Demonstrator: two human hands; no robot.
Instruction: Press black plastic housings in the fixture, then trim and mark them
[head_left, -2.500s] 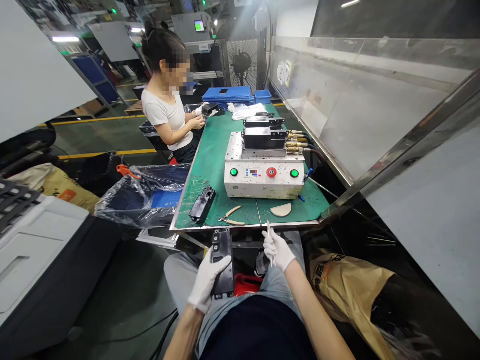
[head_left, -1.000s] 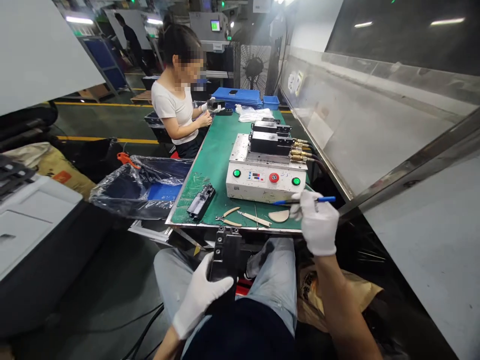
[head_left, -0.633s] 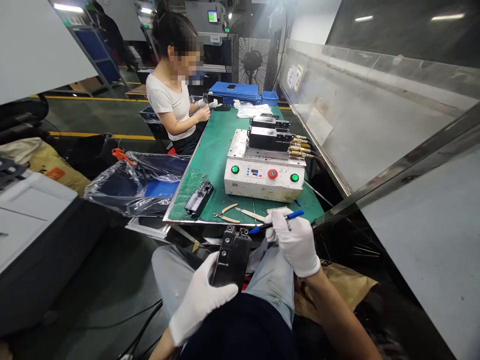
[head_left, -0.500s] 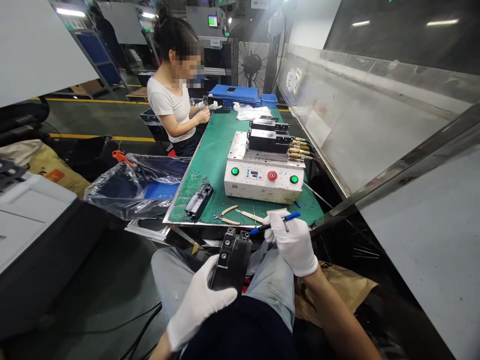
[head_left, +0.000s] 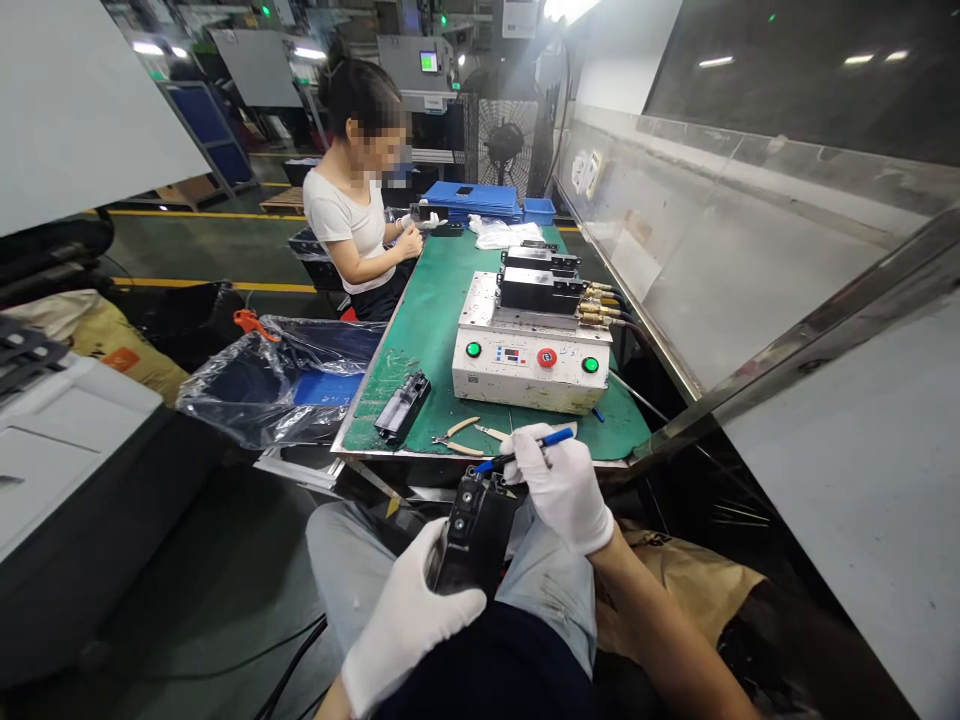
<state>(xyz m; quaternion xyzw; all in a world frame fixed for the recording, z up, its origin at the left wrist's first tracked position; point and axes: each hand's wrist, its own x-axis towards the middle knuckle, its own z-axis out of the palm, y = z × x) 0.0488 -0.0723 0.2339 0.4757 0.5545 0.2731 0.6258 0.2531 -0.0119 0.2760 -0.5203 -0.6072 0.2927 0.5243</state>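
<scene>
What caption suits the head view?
Gloved left hand holds a black housing; gloved right hand holds a blue-handled tool at it.

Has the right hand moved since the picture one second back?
Yes, leftward and nearer the person: the right hand was right of the machine's right green button, and now sits left of it, by the black block.

White bench machine point(head_left: 525, 368) on green mat point(head_left: 427, 350); pliers point(head_left: 454, 437) nearby

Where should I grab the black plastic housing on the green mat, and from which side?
Probably pinch the black plastic housing across its long sides near the middle, coming from above. It lies flat and slanted on the green mat, and its slim shape suits a pinch from over the top.
</scene>
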